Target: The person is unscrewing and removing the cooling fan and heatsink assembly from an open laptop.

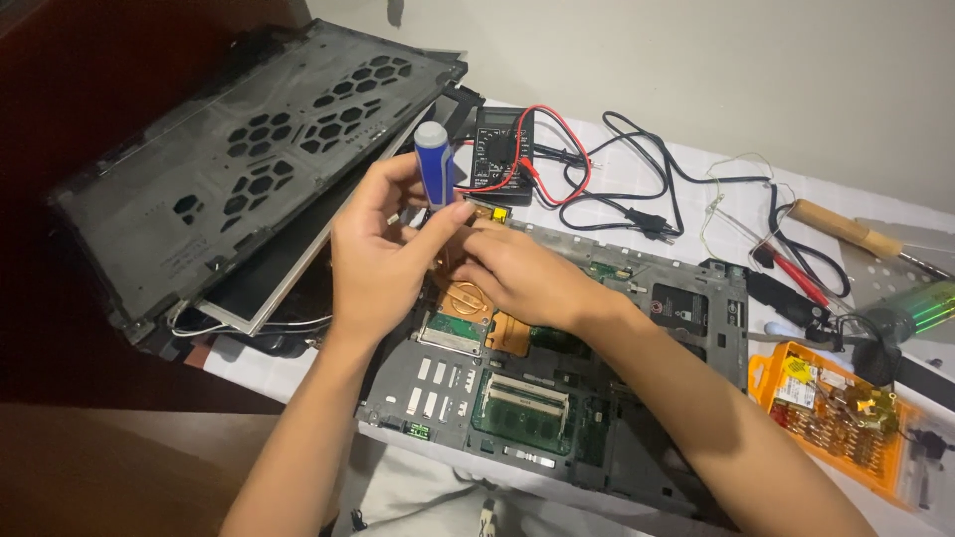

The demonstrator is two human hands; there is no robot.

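Home repair bench: multimeter (500,149), soldering iron (856,232), opened laptop (557,388).

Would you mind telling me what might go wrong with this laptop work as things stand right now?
1. The left hand holds a blue-handled screwdriver upright over the open laptop base; a slip might scratch the exposed memory module.
2. The right hand rests on the copper heat pipe, which may bend.
3. The multimeter leads trail loosely nearby and might snag.
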